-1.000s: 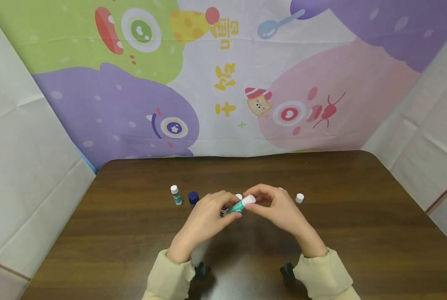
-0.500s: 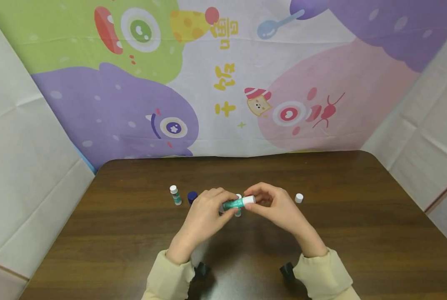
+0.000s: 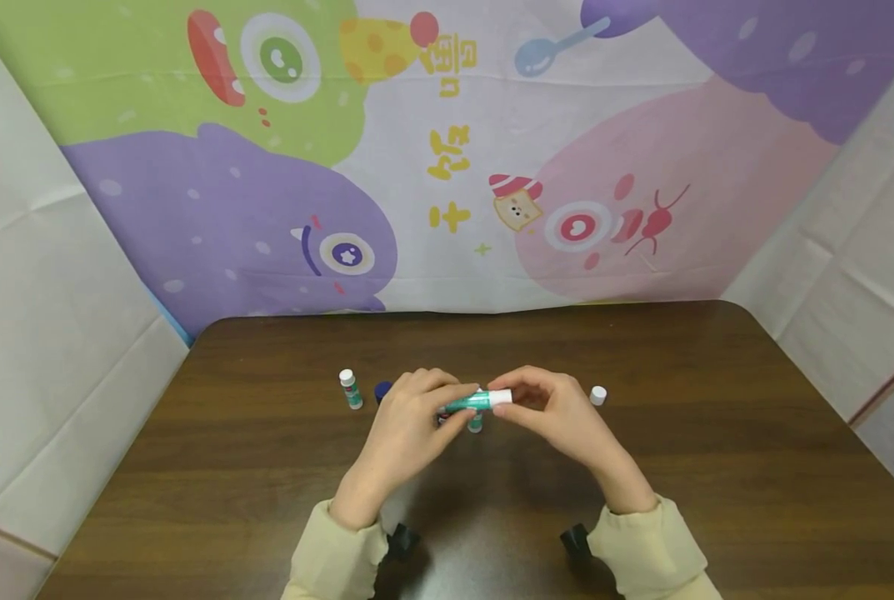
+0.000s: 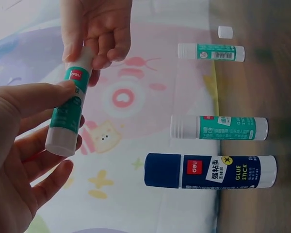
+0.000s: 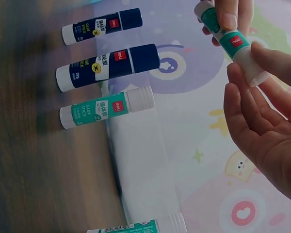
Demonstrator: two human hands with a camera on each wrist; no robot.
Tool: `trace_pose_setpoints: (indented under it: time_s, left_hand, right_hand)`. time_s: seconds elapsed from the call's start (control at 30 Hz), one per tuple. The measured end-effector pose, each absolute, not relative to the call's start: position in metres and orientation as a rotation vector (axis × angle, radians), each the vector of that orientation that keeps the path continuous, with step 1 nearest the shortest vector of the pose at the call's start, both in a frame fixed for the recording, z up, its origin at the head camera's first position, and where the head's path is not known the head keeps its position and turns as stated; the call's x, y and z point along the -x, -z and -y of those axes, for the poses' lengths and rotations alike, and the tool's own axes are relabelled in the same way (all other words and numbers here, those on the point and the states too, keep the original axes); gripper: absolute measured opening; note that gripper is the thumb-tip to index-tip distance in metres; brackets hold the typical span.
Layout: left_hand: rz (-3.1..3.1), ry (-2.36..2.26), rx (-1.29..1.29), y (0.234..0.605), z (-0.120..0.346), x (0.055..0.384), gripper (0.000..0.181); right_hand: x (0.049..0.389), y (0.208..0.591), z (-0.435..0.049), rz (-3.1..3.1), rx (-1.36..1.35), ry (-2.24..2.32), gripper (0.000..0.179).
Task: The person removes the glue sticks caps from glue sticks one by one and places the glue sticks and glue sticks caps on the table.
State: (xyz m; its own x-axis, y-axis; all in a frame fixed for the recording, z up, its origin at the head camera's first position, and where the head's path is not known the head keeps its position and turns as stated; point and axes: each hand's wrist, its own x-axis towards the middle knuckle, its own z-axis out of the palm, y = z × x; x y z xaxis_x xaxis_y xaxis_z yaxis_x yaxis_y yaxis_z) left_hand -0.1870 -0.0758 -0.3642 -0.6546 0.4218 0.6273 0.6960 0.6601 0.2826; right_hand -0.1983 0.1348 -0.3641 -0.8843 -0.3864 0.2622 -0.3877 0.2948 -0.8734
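My left hand (image 3: 409, 425) grips the green body of a small glue stick (image 3: 471, 402), which lies nearly level above the table. The fingers and thumb of my right hand (image 3: 559, 417) pinch its white cap end. In the left wrist view the glue stick (image 4: 68, 109) shows a red label and a white base. Seen from the right wrist, the white cap end of the glue stick (image 5: 250, 65) is between the right thumb and fingers. Just behind the held stick stands another green glue stick (image 3: 476, 423), partly hidden.
To the left stand a green glue stick (image 3: 352, 392) and a navy glue stick (image 3: 382, 390), half hidden by the left hand. A second navy glue stick (image 5: 102, 26) shows in the right wrist view. A loose white cap (image 3: 599, 396) sits on the brown table (image 3: 267, 467) at right.
The held glue stick has turned from a slant, white cap end raised, to nearly level. Both hands stay in about the same place and keep their hold.
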Motion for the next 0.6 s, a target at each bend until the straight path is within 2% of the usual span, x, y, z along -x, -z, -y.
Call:
trace_pose_setpoints:
  time_s: [0.6]
  left_hand:
    - [2.356, 0.738, 0.873, 0.361, 0.0767, 0.1847, 0.025]
  right_hand:
    - [0.198, 0.3629, -0.1372, 2.496, -0.81, -1.682, 0.025]
